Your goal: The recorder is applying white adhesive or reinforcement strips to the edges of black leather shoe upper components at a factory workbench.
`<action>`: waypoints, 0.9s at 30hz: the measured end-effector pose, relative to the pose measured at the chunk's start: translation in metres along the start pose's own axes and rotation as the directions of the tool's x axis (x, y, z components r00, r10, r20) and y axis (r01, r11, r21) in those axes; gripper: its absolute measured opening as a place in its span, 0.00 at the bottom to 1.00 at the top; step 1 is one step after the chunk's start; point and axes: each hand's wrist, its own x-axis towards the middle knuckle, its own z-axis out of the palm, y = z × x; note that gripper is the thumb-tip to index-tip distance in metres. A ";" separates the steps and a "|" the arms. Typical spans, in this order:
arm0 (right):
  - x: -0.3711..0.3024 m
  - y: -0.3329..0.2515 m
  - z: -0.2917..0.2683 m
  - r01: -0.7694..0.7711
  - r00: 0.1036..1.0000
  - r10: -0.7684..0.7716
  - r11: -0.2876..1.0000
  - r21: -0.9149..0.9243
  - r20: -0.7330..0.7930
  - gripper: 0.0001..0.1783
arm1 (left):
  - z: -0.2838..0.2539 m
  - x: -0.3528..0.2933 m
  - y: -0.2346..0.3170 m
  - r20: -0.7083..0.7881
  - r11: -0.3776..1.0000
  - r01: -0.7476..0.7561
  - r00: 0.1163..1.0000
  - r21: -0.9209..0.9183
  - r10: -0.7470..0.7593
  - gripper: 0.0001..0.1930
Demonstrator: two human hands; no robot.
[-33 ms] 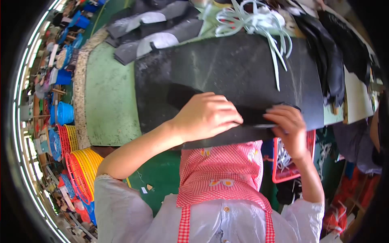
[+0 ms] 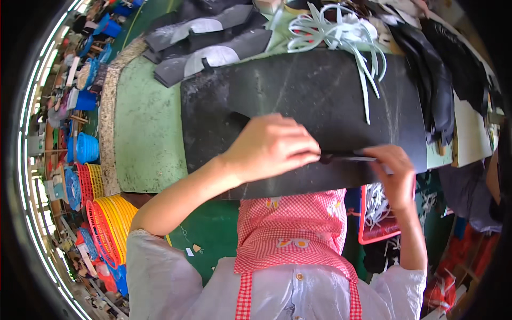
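My left hand (image 2: 274, 143) is closed over the black mat (image 2: 298, 85), thumb and fingers pinching the edge of a dark, flexible piece of material (image 2: 342, 156). A dark corner of material shows on the other side of that hand, against the mat. Stretched between my hands, the dark piece has a thin pale edge. My right hand (image 2: 393, 166) grips its right end near the mat's front edge; this hand is smeared by motion. Black on black, the piece's full outline cannot be made out.
Dark cut pieces with grey patches (image 2: 213, 60) lie at the back left of the green table (image 2: 144, 128). Pale laces (image 2: 333, 32) hang over the mat's far edge. A red basket of laces (image 2: 380, 234) stands below right; stacked yellow baskets (image 2: 114, 224) are at left.
My right hand has moved a little right and nearer to me. More of the dark piece shows between my hands, and less to the left of my left hand.
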 end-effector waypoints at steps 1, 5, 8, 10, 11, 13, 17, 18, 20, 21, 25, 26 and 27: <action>-0.004 0.012 -0.013 -0.160 0.985 0.163 0.986 0.057 -0.052 0.18 | -0.014 0.007 -0.006 -0.155 0.998 0.007 0.988 -0.067 -0.017 0.04; -0.003 0.135 -0.098 -0.433 0.725 0.340 0.901 -0.013 -0.599 0.19 | -0.082 0.013 -0.061 -0.503 0.965 0.258 0.841 0.053 -0.198 0.10; 0.002 0.227 -0.164 -0.423 0.619 0.414 0.892 0.161 -0.667 0.24 | -0.121 -0.009 -0.153 -0.496 0.933 0.328 0.841 0.148 -0.217 0.19; 0.010 0.231 -0.173 -0.472 0.692 0.242 0.865 -0.171 -0.680 0.23 | -0.140 -0.021 -0.202 -0.493 0.867 0.358 0.856 0.346 -0.157 0.26; 0.017 0.224 -0.167 -0.442 0.743 0.047 0.784 -0.437 -0.668 0.22 | -0.147 -0.024 -0.223 -0.483 0.812 0.372 0.866 0.450 -0.129 0.30; 0.054 0.165 -0.134 -0.367 0.764 -0.053 0.784 -0.501 -0.643 0.16 | -0.152 -0.032 -0.258 -0.487 0.716 0.438 0.859 0.544 -0.156 0.36; 0.108 0.064 -0.043 0.107 0.980 -0.135 0.977 -0.184 -0.147 0.19 | -0.155 -0.040 -0.313 -0.432 0.744 0.493 0.850 0.451 -0.302 0.34; 0.116 0.054 -0.033 0.191 0.981 -0.187 0.939 -0.285 0.042 0.24 | -0.159 -0.035 -0.310 -0.479 0.787 0.532 0.804 0.314 -0.352 0.31; 0.124 0.040 -0.015 0.268 0.963 -0.251 0.888 -0.375 0.093 0.21 | -0.168 -0.030 -0.285 -0.641 0.803 0.554 0.702 0.220 -0.309 0.24; 0.124 0.039 -0.007 0.294 0.955 -0.284 0.874 -0.386 0.083 0.17 | -0.178 -0.028 -0.270 -0.661 0.833 0.489 0.719 0.259 -0.216 0.23; 0.108 0.012 0.008 0.432 0.901 -0.406 0.864 -0.258 0.152 0.10 | -0.153 -0.024 -0.153 -0.633 0.789 0.395 0.774 0.471 -0.009 0.23; 0.101 0.001 0.016 0.437 0.896 -0.412 0.884 -0.163 0.168 0.10 | -0.130 -0.027 -0.126 -0.586 0.784 0.389 0.810 0.484 -0.040 0.24; 0.093 -0.013 0.023 0.444 0.885 -0.428 0.894 -0.055 0.186 0.10 | -0.108 -0.034 -0.096 -0.537 0.772 0.394 0.840 0.498 -0.082 0.25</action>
